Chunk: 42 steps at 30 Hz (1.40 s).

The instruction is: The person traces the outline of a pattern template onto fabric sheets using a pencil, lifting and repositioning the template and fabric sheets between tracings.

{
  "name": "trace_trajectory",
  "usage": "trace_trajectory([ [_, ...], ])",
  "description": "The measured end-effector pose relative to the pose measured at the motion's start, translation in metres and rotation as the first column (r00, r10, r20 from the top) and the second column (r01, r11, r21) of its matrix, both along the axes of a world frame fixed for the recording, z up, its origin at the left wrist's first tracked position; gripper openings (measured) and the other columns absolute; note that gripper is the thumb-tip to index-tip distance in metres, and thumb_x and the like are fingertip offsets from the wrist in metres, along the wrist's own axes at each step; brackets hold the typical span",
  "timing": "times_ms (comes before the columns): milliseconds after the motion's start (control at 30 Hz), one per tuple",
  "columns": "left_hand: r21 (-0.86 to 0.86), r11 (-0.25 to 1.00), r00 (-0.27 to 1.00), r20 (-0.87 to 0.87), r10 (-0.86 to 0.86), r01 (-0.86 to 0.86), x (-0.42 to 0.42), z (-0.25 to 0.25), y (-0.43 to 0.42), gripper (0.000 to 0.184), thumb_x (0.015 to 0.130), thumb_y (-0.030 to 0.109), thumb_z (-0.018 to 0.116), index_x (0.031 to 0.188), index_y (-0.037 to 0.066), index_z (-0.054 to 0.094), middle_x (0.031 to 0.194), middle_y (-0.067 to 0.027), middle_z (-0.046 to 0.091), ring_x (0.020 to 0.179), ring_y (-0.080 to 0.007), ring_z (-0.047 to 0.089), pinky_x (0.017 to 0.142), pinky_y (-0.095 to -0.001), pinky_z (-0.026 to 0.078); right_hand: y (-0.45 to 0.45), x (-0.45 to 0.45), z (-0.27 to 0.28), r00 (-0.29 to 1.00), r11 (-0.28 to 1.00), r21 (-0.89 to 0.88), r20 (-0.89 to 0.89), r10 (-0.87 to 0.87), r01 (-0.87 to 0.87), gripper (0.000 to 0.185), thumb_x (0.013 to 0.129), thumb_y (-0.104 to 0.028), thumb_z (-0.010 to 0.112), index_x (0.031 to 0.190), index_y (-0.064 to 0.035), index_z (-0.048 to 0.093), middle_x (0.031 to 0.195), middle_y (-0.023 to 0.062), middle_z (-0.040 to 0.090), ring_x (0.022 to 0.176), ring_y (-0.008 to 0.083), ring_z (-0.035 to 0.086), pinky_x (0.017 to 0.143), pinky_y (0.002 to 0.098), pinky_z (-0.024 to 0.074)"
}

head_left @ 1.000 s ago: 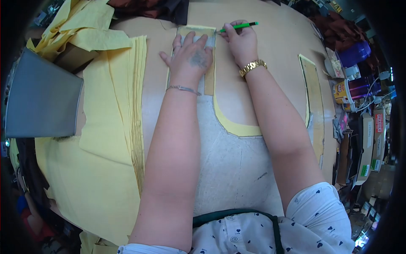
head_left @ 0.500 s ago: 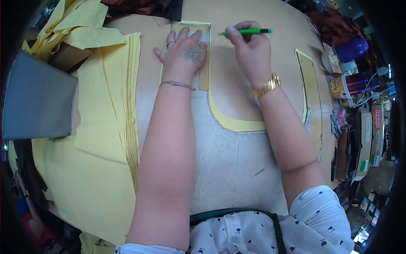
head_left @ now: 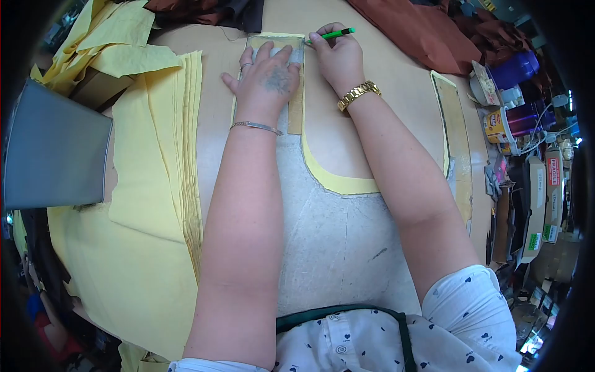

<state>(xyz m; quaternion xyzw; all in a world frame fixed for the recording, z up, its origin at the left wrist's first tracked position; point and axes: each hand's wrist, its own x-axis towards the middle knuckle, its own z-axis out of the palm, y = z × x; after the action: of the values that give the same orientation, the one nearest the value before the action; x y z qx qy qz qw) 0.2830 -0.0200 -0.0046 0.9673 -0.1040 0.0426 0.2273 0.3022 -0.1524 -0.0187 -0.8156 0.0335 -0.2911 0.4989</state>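
Note:
My left hand (head_left: 268,77) lies flat with fingers spread on the upper left arm of a grey garment pattern template (head_left: 334,248). Under the template is yellow fabric (head_left: 338,183), showing as a strip along the curved inner edge and at the top. In my right hand (head_left: 339,59) is a green pencil (head_left: 338,34), pinched between thumb and fingers. Its tip is at the right edge of the template's upper left arm, near the top corner. A tan strip (head_left: 295,108) runs along that arm beside my left hand. The template's right arm (head_left: 453,118) stands apart on the far right.
A stack of folded yellow cloth (head_left: 149,248) lies to the left, beside a grey box-like object (head_left: 59,146). Brown fabric (head_left: 409,31) is at the back. Along the right edge are a purple container (head_left: 515,68), a tub (head_left: 498,127) and cardboard boxes (head_left: 534,211).
My right hand has moved left with the pencil, bringing its tip to the template's edge. My left hand stays flat on the template. More brown fabric shows at the back.

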Motion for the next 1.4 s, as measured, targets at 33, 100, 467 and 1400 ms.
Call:
trace_trajectory([
  [33, 0.0, 1.0, 1.0, 0.001, 0.001, -0.001, 0.0, -0.001, 0.0, 0.039, 0.081, 0.035, 0.045, 0.119, 0.028, 0.047, 0.133, 0.001, 0.033, 0.126, -0.0248, 0.02, 0.093, -0.0668, 0.009, 0.003, -0.004, 0.004, 1.0, 0.999, -0.036, -0.016, -0.016, 0.016, 0.013, 0.077, -0.016, 0.059, 0.08, -0.0043, 0.053, 0.069, 0.0108, 0.061, 0.064, 0.0212, 0.059, 0.061, 0.0312, 0.0465],
  [100, 0.002, 1.0, 1.0, 0.0, 0.005, -0.005, 0.001, -0.002, 0.001, 0.039, 0.081, 0.035, 0.044, 0.119, 0.028, 0.046, 0.133, 0.0012, 0.032, 0.126, -0.0246, 0.02, 0.093, -0.0668, 0.009, 0.009, -0.01, 0.012, 0.998, 0.993, -0.108, -0.047, -0.051, 0.046, 0.014, 0.077, -0.016, 0.06, 0.08, -0.0046, 0.053, 0.068, 0.0116, 0.06, 0.063, 0.0224, 0.059, 0.061, 0.032, 0.0464],
  [467, 0.007, 1.0, 1.0, -0.026, 0.004, -0.004, 0.001, -0.001, 0.0, 0.041, 0.08, 0.034, 0.042, 0.12, 0.028, 0.045, 0.135, 0.0022, 0.029, 0.127, -0.0242, 0.017, 0.094, -0.0651, 0.008, 0.026, -0.178, 0.045, 0.837, 0.71, -0.463, -0.156, 0.524, -0.531, 0.008, 0.078, -0.011, 0.055, 0.081, -0.0039, 0.053, 0.074, 0.0126, 0.055, 0.065, 0.027, 0.055, 0.061, 0.0308, 0.0448],
  [1400, 0.048, 0.999, 0.998, -0.065, 0.011, -0.008, 0.001, 0.002, 0.0, 0.042, 0.081, 0.037, 0.04, 0.122, 0.03, 0.042, 0.136, 0.0035, 0.028, 0.127, -0.0237, 0.017, 0.094, -0.0651, 0.01, 0.032, -0.141, 0.028, 0.932, 0.881, -0.308, -0.069, 0.355, -0.358, 0.017, 0.069, -0.001, 0.057, 0.084, -0.0069, 0.052, 0.08, 0.0111, 0.056, 0.076, 0.0298, 0.054, 0.066, 0.0359, 0.0447],
])
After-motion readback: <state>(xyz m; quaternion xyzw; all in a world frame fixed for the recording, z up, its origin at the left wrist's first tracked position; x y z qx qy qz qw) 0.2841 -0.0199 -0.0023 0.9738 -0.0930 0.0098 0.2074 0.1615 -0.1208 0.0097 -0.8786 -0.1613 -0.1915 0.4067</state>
